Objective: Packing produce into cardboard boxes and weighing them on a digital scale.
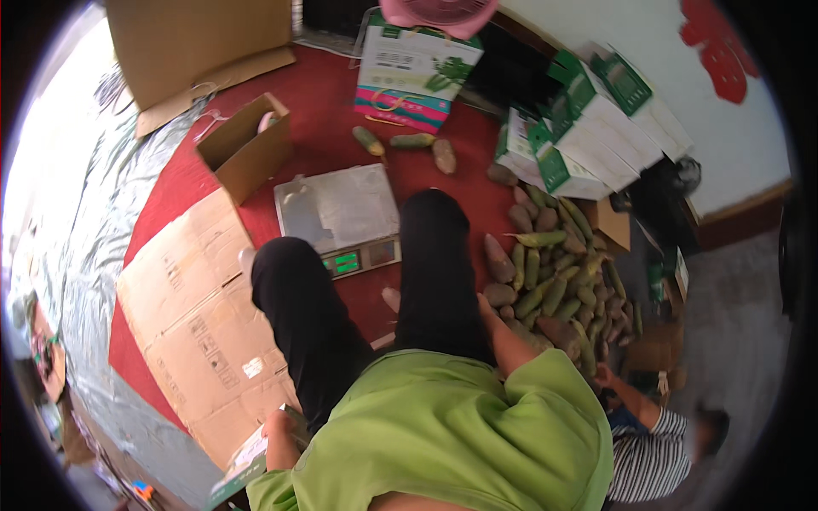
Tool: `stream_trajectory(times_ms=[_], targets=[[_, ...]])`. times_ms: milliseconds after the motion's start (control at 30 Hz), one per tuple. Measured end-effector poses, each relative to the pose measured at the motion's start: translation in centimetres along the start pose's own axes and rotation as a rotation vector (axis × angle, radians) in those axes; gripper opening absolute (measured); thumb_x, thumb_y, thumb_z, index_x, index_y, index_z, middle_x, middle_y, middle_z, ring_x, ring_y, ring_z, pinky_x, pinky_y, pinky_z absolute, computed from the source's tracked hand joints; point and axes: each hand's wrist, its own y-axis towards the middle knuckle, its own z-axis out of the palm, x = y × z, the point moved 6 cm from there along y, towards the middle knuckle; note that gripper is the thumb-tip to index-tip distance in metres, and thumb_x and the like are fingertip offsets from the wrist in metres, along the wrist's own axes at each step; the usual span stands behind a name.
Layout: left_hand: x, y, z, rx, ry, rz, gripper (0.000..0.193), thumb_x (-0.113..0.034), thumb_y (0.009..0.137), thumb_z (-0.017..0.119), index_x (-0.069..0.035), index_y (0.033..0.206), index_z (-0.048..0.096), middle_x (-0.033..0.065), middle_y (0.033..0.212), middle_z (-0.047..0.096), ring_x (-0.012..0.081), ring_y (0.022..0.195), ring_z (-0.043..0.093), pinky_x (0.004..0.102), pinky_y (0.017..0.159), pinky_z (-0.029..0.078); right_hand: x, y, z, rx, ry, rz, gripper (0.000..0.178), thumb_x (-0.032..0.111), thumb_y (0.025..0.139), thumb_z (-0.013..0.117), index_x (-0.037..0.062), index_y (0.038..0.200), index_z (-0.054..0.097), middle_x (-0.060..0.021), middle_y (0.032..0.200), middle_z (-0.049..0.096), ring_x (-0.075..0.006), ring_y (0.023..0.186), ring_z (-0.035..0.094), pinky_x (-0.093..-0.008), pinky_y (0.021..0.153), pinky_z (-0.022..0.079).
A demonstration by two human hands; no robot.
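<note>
At the lower left, my left hand (pixel 279 423) is closed on the edge of a green and white carton (pixel 247 460), which runs off toward the bottom rim. My right forearm (pixel 507 342) reaches forward beside my right thigh; the thigh hides the fingers. Right of that arm lies a heap of long green radishes (pixel 554 294), mixed with brownish-red sweet potatoes (pixel 498 260). In front of my knees a flat metal-topped scale (pixel 341 204) shows a lit green display. Two green radishes (pixel 412 140) and a sweet potato (pixel 444 157) lie beyond it.
A flattened cardboard sheet (pixel 204 332) and an open cardboard box (pixel 243 149) lie left on the red mat (pixel 324 94). Green and white cartons (pixel 588 128) are stacked far right. A pink fan (pixel 439 13) tops another carton (pixel 417 64). A person in stripes (pixel 652 456) reaches toward the heap.
</note>
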Motion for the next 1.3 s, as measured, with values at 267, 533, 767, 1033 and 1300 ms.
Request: stream_trajectory(times_ms=[267,533,767,1033,1300], targets=[[-2.5,-1.8,4.6,-0.437,-0.136,0.086,0.043,-0.027,0.087,0.056,-0.014,0.129,0.058,0.0126,0.138,0.05,0.0403,0.125,0.046,0.0695,0.098,0.028,21.3,4.2,12.2,0.456,-0.104,-0.687,0.01,0.014,0.074,0.06,0.0115,0.073,0.069,-0.0099,0.081,0.067,-0.0252,0.069,0.067,-0.0394,0.061,0.053],[-4.6,-5.2,9.6,-0.569,-0.069,0.041,0.041,-0.023,0.088,0.055,-0.005,0.124,0.06,0.0181,0.142,0.043,0.0428,0.131,0.037,0.0739,0.096,0.024,29.4,-4.6,21.2,0.83,-0.207,-1.256,0.009,0.014,0.073,0.061,0.0116,0.073,0.069,-0.01,0.081,0.067,-0.0252,0.069,0.067,-0.0392,0.061,0.053],[-3.0,-3.0,6.8,-0.194,-0.362,0.159,0.035,-0.02,0.082,0.064,-0.014,0.116,0.067,0.0091,0.12,0.064,0.037,0.111,0.059,0.0742,0.089,0.032,31.2,-6.9,23.2,0.838,-0.262,-1.463,0.008,0.014,0.073,0.061,0.0116,0.073,0.069,-0.0101,0.081,0.067,-0.0251,0.069,0.067,-0.039,0.061,0.053],[14.8,-3.3,-3.3,-0.765,-0.412,-0.313,0.036,-0.023,0.081,0.062,-0.011,0.115,0.067,0.011,0.123,0.062,0.0366,0.12,0.052,0.074,0.097,0.023,36.8,-7.4,24.4,0.722,-0.26,-1.647,0.008,0.014,0.072,0.062,0.0117,0.073,0.07,-0.0102,0.081,0.067,-0.0251,0.069,0.067,-0.0387,0.061,0.053],[25.9,-1.2,2.1,-0.421,-0.386,-0.368,0.048,-0.036,0.085,0.062,-0.013,0.127,0.059,0.0083,0.129,0.059,0.0324,0.123,0.051,0.0642,0.098,0.03,38.8,-7.8,27.3,0.623,-0.277,-1.798,0.008,0.014,0.072,0.063,0.0118,0.073,0.07,-0.0103,0.08,0.067,-0.025,0.069,0.067,-0.0385,0.061,0.053]])
